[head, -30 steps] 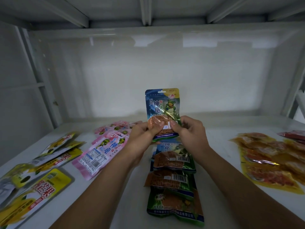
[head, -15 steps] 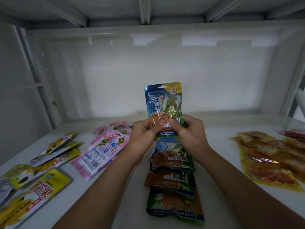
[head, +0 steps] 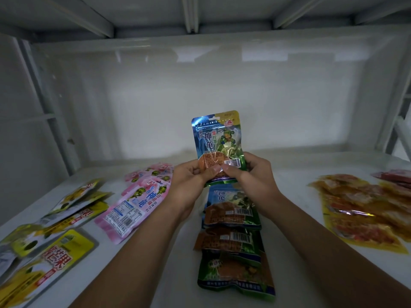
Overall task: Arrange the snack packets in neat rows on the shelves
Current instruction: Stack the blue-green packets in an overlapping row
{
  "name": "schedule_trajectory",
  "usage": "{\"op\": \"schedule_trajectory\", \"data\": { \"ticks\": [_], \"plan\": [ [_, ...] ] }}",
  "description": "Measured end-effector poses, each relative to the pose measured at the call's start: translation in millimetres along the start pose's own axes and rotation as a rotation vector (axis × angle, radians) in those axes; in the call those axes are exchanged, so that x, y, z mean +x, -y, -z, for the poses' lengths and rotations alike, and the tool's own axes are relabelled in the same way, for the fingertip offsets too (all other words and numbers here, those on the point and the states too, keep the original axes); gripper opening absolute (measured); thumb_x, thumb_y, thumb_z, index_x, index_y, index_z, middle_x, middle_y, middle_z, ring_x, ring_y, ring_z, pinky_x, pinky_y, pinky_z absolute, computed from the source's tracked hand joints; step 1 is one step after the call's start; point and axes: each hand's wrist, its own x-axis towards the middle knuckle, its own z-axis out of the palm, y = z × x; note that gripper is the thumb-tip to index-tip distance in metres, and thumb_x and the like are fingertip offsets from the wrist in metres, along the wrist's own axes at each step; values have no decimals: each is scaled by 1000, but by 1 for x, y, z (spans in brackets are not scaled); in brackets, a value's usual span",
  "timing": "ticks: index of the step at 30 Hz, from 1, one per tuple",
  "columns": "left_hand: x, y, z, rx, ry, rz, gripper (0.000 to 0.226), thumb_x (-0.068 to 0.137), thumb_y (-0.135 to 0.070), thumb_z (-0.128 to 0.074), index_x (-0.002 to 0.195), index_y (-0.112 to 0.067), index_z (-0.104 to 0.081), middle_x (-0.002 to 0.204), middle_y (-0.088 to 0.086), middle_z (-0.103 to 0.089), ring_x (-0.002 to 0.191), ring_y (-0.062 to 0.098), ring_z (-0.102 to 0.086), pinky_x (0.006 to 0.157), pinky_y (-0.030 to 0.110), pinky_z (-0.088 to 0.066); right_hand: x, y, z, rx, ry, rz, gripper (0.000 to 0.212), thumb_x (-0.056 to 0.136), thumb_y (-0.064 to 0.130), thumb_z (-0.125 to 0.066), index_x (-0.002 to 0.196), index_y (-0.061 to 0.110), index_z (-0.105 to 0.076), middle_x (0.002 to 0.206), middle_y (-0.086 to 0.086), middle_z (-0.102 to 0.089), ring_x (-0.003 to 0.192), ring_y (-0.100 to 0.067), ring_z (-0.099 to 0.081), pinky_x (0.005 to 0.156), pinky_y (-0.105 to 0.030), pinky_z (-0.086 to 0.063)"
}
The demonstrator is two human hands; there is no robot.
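One blue-green packet [head: 217, 143] upright, pinched in both hands [head: 222, 174], above three more [head: 232, 236] in a row.

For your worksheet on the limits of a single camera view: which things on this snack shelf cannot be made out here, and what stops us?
- Held blue-green packet, head view: its lower edge hides behind the left hand and right hand.
- Row of green packets: overlapped, so their count is uncertain.
- Yellow packets: cut off by the left edge, blurred.
- Red packet: cut off by the right edge.
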Motion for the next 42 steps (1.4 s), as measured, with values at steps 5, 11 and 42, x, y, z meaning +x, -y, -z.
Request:
{"op": "schedule_trajectory", "data": {
  "ticks": [5, 11, 42],
  "plan": [
    [-2, 1, 0, 85, 37, 9, 39, 86, 12, -75, 120, -6, -74, 112, 7, -80, 109, 23, -75, 92, 27, -60, 2, -10, 3, -19, -42, -24, 17, 90, 8, -79, 104, 18, -80, 95, 0, -81, 90, -20, -77, 86, -44, -63],
    [-2, 2, 4, 82, 26, -7, 38, 87, 14, -73, 117, -8, -76, 112, 7, -80, 108, 21, -76, 93, 29, -60, 1, -12, 3, -68, -37, -15, 16, 88, 9, -81, 103, 15, -80, 94, -1, -81, 88, -21, -78, 83, -51, -64],
    [2, 4, 2, 2, 82, 63, 26, 98, 1, -66, 122, -3, -73, 116, 12, -78, 114, 28, -73, 102, 35, -56, -1, -8, 5, -204, -73, -9, 19, 95, 20, -76, 98, 2, -71, 87, -9, -76, 68, -16, -77, 60, -29, -63]
  ]
}}
